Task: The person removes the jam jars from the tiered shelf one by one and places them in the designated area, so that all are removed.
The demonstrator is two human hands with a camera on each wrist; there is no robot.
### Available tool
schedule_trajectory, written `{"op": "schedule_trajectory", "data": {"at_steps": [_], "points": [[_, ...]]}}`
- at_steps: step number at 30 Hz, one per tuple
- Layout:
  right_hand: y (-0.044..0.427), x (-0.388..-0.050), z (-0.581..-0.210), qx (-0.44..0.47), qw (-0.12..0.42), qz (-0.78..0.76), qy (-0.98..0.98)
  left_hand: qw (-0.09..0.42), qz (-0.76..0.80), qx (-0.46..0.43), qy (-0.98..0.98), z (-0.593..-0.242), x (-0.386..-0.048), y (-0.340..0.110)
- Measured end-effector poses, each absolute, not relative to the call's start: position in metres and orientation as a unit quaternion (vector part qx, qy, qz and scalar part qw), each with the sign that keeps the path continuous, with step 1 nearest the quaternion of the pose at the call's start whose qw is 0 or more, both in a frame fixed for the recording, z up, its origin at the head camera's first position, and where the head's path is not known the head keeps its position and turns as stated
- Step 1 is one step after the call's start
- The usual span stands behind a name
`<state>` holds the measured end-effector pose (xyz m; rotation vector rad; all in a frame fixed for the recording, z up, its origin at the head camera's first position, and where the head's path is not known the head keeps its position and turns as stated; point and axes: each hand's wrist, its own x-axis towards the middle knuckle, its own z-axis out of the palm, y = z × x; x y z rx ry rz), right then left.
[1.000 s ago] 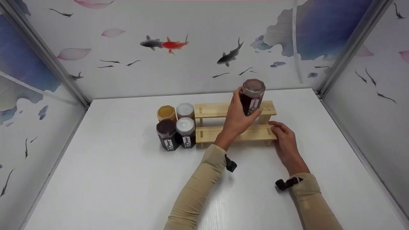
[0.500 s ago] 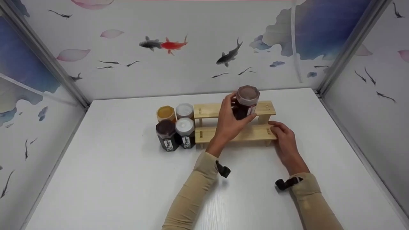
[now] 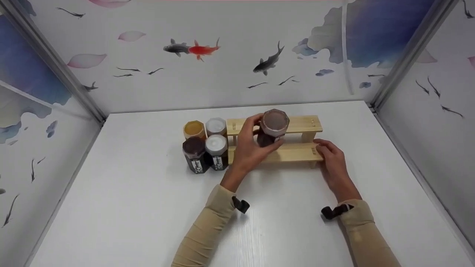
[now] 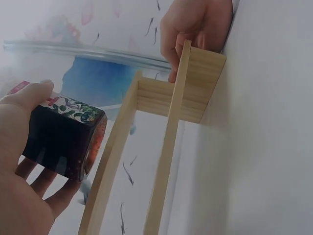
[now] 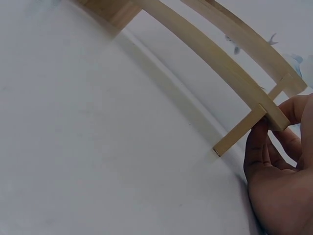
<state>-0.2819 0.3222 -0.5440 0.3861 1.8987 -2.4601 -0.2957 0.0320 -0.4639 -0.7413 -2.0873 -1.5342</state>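
My left hand (image 3: 246, 150) grips a dark, many-sided jar (image 3: 275, 121) with a clear brownish lid. It is held up in front of the two-tier wooden rack (image 3: 297, 153). In the left wrist view, the jar (image 4: 61, 139) shows a label with a leaf print, and it hangs clear of both boards. At the rack's right end, my right hand (image 3: 334, 163) pinches the end of the lower board. The right wrist view shows the thumb under that board (image 5: 215, 61), with fingers on its far side.
Several jars stand close together left of the rack: one with an amber top (image 3: 194, 129), two with white tops (image 3: 216, 144), and one dark jar (image 3: 195, 157). The white table (image 3: 130, 207) meets printed walls (image 3: 230, 85) at the back and sides.
My left hand has carried the jar left and lower, from above the rack's right part toward its middle. My right hand has stayed on the rack's end.
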Motion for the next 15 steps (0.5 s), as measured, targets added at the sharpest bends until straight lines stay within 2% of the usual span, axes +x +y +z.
{"op": "schedule_trajectory", "data": {"at_steps": [7,15], "points": [[0.321,-0.282,-0.544,0.114,-0.003,-0.788,0.606,0.279,-0.562,-0.271,-0.730,-0.453,-0.291,-0.013],[0.321,-0.283,-0.547,0.109,-0.007,-0.797,0.594,0.270,-0.583,-0.255,-0.723,-0.452,-0.289,-0.059]]}}
